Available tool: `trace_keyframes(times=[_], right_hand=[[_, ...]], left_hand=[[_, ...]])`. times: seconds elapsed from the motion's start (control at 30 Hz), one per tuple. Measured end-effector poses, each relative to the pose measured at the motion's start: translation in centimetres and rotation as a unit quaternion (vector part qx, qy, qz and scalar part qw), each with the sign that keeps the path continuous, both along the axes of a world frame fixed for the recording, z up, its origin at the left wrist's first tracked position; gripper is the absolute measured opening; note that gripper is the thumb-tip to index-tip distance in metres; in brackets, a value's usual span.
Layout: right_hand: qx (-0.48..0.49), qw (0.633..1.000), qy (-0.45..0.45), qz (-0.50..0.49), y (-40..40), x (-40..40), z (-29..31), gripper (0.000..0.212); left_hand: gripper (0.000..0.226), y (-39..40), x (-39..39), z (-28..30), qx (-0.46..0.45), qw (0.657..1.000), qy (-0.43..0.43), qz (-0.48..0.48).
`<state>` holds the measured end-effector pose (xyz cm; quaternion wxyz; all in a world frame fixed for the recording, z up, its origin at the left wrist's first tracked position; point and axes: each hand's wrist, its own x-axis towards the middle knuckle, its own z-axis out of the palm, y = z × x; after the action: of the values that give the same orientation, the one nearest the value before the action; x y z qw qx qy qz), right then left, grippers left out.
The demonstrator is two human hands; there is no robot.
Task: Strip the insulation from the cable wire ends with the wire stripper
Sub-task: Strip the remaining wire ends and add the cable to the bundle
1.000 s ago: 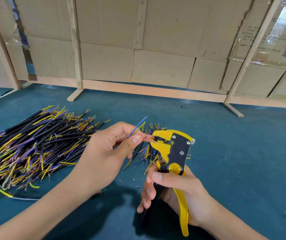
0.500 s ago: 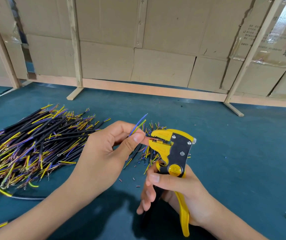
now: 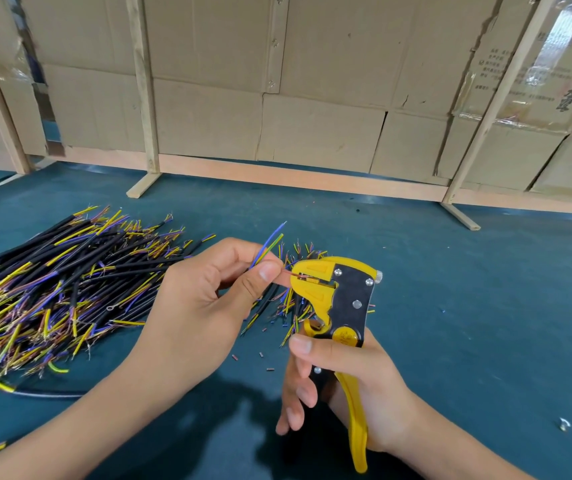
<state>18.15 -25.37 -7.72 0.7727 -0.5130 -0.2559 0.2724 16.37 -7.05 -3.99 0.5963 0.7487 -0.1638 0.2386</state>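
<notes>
Now, at the left of the frame a pile of cables lies on the table. In the middle your left hand pinches a thin wire. Right of it, your right hand grips the wire stripper, biting the wire's end.

Yellow-and-black wire stripper held upright, jaws closed on a thin reddish wire end; blue and yellow-green wires splayed upward beside it.

left hand thumb and forefinger pinched, pointing 3 o'clock; right hand at 5 o'clock, thumb across, fingers loosely curled
</notes>
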Motion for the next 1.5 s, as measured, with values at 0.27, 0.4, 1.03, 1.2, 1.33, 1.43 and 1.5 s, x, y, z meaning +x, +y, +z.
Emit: trace_keyframes(times=[0.27, 0.4, 1.03, 1.2, 1.33, 1.43, 1.5], right_hand=[[-0.006, 1.000, 0.017, 0.002, 0.1, -0.2, 0.2, 0.028], [-0.008, 0.999, 0.032, 0.005, 0.1, -0.4, 0.5, 0.029], [-0.060, 0.992, 0.046, -0.097, 0.4, -0.7, 1.5, 0.036], [-0.096, 0.984, 0.015, -0.149, 0.9, -1.2, 1.4, 0.038], [-0.034, 0.973, 0.043, -0.226, -0.4, -0.4, 2.2, 0.035], [0.012, 0.961, 0.057, -0.270, -1.9, 1.1, 3.3, 0.034], [0.020, 0.961, 0.058, -0.268, -2.0, 1.5, 3.4, 0.033]], left_hand=[[0.011, 0.0, -0.1, -0.2, -0.006, 1.000, 0.003, 0.007], [0.012, -0.4, -0.2, -0.2, -0.006, 1.000, -0.001, 0.005], [0.017, 0.2, 0.8, -0.4, 0.074, 0.993, 0.006, 0.089], [0.017, -0.1, 0.8, -0.5, 0.100, 0.988, -0.011, 0.120], [0.015, 4.3, 2.6, 0.2, 0.033, 0.973, 0.012, 0.227], [0.017, 7.5, 3.2, 1.6, -0.016, 0.966, -0.016, 0.257], [0.016, 6.3, 3.0, 1.7, 0.027, 0.976, -0.024, 0.215]])
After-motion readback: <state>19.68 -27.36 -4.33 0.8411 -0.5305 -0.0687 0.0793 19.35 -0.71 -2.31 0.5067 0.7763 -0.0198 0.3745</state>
